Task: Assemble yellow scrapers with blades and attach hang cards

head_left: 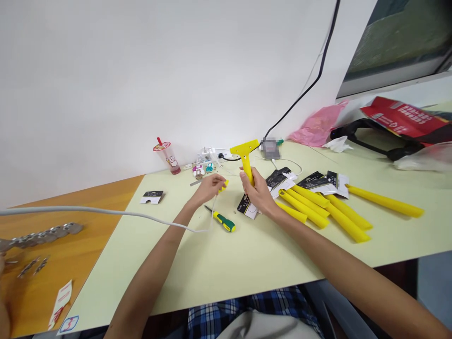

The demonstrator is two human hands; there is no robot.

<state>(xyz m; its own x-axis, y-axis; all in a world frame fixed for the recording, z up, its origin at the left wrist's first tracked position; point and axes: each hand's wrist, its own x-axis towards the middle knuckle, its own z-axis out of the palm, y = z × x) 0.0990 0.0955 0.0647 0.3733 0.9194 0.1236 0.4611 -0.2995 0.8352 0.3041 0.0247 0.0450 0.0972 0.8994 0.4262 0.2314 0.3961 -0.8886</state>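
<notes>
My right hand [258, 188] is wrapped round the handle of a yellow scraper [246, 153], its wide T-shaped head pointing up. To its left, my left hand [211, 187] pinches a small yellow piece [222, 186], partly hidden by the fingers. Below the hands lies a screwdriver [224, 221] with a green and yellow handle. Beside my right hand are black and white cardboard sleeves [280, 181]. Several yellow scraper handles [307, 207] lie to the right, some with their ends under the sleeves.
A pink-tinted cup with a straw [168, 157] stands by the wall, near a power strip [226, 154]. A folded card [152, 197] lies at left. A grey cable [141, 214] crosses the view. Plastic bags [319, 125] and a red packet [406, 120] sit at right.
</notes>
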